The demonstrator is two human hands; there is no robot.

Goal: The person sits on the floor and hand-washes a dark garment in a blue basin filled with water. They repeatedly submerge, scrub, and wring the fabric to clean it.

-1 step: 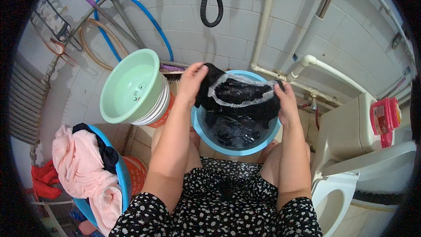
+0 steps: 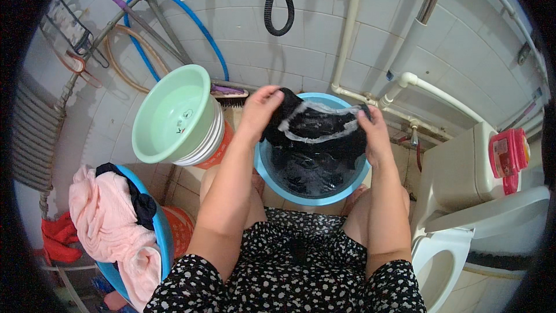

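Observation:
A wet black garment (image 2: 336,149) is stretched over a light blue basin (image 2: 315,200) that sits in front of me between my legs. An uneven whitish band runs in a ring across the cloth; whether it is lining or suds I cannot tell. My left hand (image 2: 259,110) pinches the upper left corner, above the basin's left rim. At the opposite end, my right hand (image 2: 376,133) grips the edge near the band. Dark water with a wet shine (image 2: 307,179) fills the basin, and the garment's lower part hangs down to it.
Left of the basin, a pale green basin (image 2: 152,124) tops a white and orange bucket (image 2: 219,149). Nearer, a blue tub (image 2: 165,237) holds pink cloth (image 2: 107,208) and dark cloth. A toilet (image 2: 443,266) stands on the right. Pipes (image 2: 347,35) and a black hose (image 2: 278,17) line the wall.
My left hand has shifted slightly to the right with its corner of the garment. The cloth sags a little more, and the whitish ring looks narrower. My right hand has barely moved.

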